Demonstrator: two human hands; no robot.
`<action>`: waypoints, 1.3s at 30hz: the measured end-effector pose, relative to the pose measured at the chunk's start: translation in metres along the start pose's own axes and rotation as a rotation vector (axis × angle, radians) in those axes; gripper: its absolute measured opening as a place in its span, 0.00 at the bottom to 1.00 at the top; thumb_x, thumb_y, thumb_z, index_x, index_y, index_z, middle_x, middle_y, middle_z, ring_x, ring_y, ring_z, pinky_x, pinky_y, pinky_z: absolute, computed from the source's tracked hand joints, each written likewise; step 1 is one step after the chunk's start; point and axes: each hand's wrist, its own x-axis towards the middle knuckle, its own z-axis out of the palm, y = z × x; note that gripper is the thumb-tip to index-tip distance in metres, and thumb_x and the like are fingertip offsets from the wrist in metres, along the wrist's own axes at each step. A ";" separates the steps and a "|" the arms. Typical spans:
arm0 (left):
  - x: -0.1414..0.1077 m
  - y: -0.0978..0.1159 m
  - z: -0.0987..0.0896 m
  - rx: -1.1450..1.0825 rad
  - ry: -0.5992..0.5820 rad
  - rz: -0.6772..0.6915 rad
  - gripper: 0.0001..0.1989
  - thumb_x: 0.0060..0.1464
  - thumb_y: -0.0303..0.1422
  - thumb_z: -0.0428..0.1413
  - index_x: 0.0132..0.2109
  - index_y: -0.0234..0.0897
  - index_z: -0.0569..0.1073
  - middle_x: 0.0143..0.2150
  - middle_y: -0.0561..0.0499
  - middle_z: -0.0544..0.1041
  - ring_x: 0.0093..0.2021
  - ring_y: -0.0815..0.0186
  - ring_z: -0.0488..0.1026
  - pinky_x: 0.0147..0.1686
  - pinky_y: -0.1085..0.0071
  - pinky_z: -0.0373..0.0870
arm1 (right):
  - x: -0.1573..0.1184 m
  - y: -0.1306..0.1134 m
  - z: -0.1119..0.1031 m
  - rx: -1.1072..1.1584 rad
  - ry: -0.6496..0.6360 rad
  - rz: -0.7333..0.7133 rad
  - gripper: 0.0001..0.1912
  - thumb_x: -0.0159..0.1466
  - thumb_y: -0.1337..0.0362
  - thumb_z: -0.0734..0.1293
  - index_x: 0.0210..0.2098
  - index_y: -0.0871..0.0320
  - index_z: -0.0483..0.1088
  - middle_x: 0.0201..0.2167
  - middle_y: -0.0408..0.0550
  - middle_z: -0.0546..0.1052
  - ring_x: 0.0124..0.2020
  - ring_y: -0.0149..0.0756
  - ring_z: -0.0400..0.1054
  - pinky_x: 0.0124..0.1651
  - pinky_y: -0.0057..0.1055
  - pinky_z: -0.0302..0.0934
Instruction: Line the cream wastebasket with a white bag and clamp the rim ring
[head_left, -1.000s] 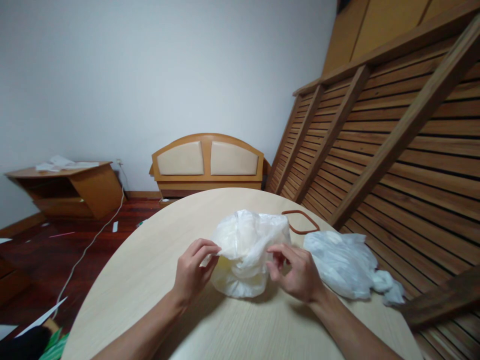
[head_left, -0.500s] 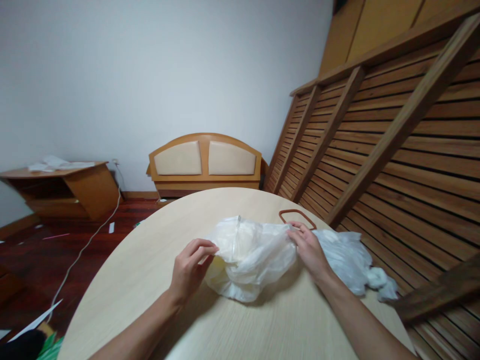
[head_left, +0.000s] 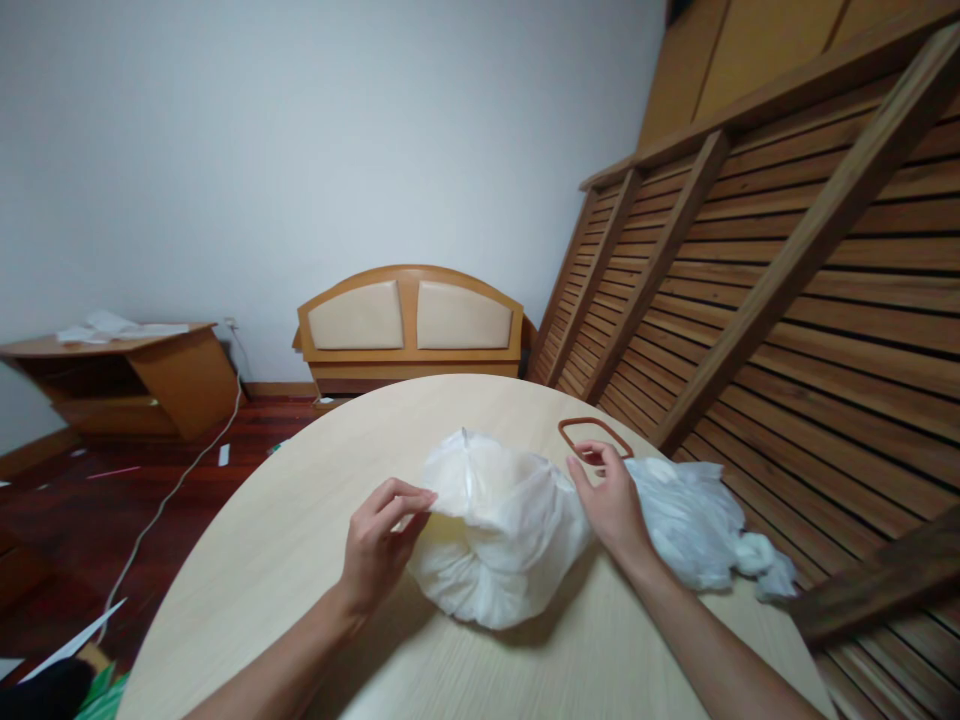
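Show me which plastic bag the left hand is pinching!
The white bag near the middle of the table: the left hand pinches its edge. The other bag, bluish with a bunched end, lies farther right, away from that hand.

White translucent plastic bag [head_left: 499, 545], puffed into a rounded, crumpled bulge, gathered folds across its near side, shiny ridge running down from its top, left edge pinched, pale yellow just below, resting on the light wood-grain surface [head_left: 292, 520]

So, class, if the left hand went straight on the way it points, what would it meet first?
The white plastic bag: the left hand appears to pinch its edge, and the bag's bulk lies straight ahead, though depth is unclear.
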 end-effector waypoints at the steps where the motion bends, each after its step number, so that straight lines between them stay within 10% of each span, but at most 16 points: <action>1: 0.000 0.000 -0.001 -0.001 0.012 -0.028 0.07 0.60 0.23 0.57 0.39 0.38 0.78 0.33 0.50 0.78 0.32 0.68 0.77 0.29 0.76 0.76 | -0.003 -0.010 -0.004 -0.046 0.004 -0.074 0.13 0.64 0.52 0.66 0.39 0.56 0.70 0.36 0.50 0.77 0.37 0.42 0.70 0.43 0.40 0.64; 10: -0.001 -0.001 -0.003 -0.017 0.042 -0.216 0.05 0.60 0.26 0.58 0.39 0.39 0.79 0.32 0.52 0.77 0.30 0.70 0.75 0.23 0.80 0.72 | -0.044 -0.078 -0.008 -0.022 -0.393 -0.465 0.13 0.66 0.63 0.66 0.50 0.53 0.70 0.41 0.49 0.79 0.37 0.39 0.74 0.43 0.37 0.69; 17: 0.001 0.000 -0.003 -0.045 0.040 -0.257 0.05 0.60 0.28 0.58 0.38 0.39 0.79 0.32 0.51 0.77 0.30 0.70 0.75 0.21 0.81 0.72 | -0.039 -0.074 -0.004 0.015 -0.342 -0.576 0.05 0.68 0.67 0.66 0.36 0.52 0.72 0.30 0.42 0.79 0.32 0.36 0.74 0.38 0.34 0.66; 26: 0.002 0.002 -0.002 -0.027 0.064 -0.323 0.03 0.56 0.28 0.59 0.34 0.36 0.78 0.29 0.52 0.75 0.26 0.72 0.72 0.18 0.83 0.70 | -0.027 -0.056 -0.008 -0.093 -0.150 -0.354 0.06 0.70 0.64 0.63 0.38 0.53 0.71 0.30 0.43 0.76 0.30 0.35 0.70 0.35 0.32 0.66; 33: -0.003 0.002 0.000 -0.023 0.028 -0.247 0.03 0.58 0.26 0.58 0.36 0.37 0.77 0.30 0.52 0.74 0.27 0.72 0.70 0.21 0.82 0.69 | -0.044 -0.074 -0.007 -0.037 -0.223 -0.468 0.17 0.67 0.63 0.65 0.56 0.54 0.69 0.50 0.53 0.77 0.47 0.43 0.74 0.42 0.37 0.72; 39: -0.004 0.005 0.002 -0.003 -0.043 -0.206 0.04 0.60 0.26 0.58 0.38 0.37 0.77 0.34 0.50 0.76 0.30 0.71 0.71 0.24 0.80 0.70 | -0.044 -0.071 0.000 -0.021 -0.273 -0.440 0.07 0.69 0.65 0.65 0.45 0.54 0.75 0.38 0.48 0.80 0.37 0.38 0.75 0.39 0.34 0.72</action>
